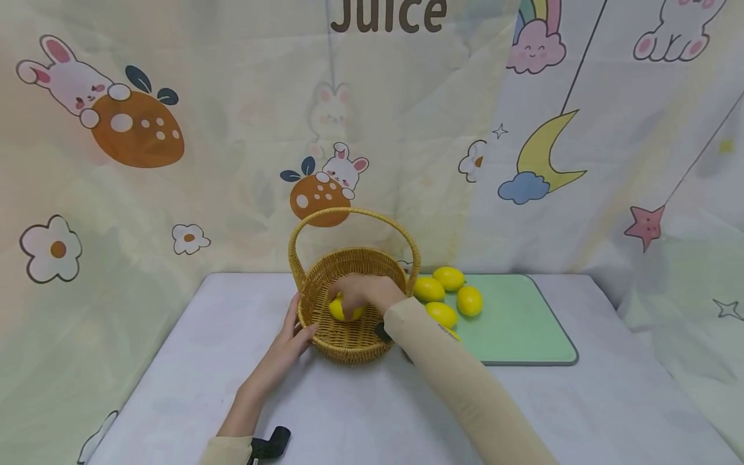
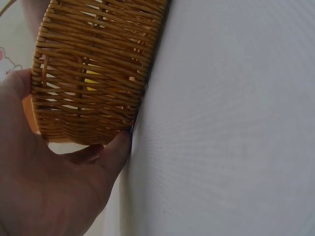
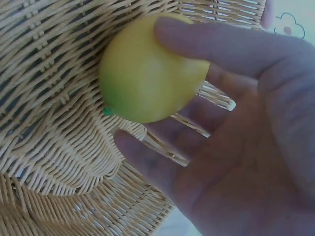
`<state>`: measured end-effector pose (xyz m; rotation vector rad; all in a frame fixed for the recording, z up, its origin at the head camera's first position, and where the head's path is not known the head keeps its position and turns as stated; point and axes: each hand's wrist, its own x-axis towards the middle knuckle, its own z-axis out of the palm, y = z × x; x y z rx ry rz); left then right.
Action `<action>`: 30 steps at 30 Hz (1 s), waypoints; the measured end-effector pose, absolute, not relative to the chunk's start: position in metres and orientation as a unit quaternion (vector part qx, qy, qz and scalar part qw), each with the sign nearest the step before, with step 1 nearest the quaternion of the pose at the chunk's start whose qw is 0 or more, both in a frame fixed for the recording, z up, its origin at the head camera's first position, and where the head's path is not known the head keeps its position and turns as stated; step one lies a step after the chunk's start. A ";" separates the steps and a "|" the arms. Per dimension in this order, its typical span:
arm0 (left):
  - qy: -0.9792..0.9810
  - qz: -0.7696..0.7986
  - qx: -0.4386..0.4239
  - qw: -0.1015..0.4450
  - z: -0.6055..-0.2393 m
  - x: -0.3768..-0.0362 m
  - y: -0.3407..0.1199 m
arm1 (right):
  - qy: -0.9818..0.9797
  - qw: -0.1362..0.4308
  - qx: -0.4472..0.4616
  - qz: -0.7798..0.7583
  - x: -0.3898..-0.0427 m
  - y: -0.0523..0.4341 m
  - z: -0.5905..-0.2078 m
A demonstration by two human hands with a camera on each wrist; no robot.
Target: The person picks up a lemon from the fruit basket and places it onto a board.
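Note:
A round wicker basket (image 1: 351, 352) with a tall arched handle stands on the table. Inside it, my right hand (image 1: 366, 289) holds a yellow lemon (image 1: 343, 310) low over the woven floor. The right wrist view has the thumb pressed on this lemon (image 3: 147, 73), whose green-tinted tip faces the weave; other fingers are partly hidden behind it. My left hand (image 1: 293, 337) grips the basket's left side, thumb at the rim and fingers along the outer wall. Up close in the left wrist view, that hand (image 2: 59, 182) touches the wicker wall (image 2: 98, 39).
Right of the basket lies a light green board (image 1: 523, 323) with a dark edge. Several lemons (image 1: 449, 279) sit on its left part, some partly covered by my right sleeve (image 1: 465, 381). A printed cloth (image 1: 244, 161) hangs behind the white-covered table (image 1: 232, 323).

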<state>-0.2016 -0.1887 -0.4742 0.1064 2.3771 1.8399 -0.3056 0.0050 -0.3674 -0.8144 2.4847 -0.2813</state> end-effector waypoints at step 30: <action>0.790 0.609 0.040 0.063 -0.473 -0.201 -0.186 | 0.889 0.197 -0.389 -0.136 -0.291 0.043 -0.348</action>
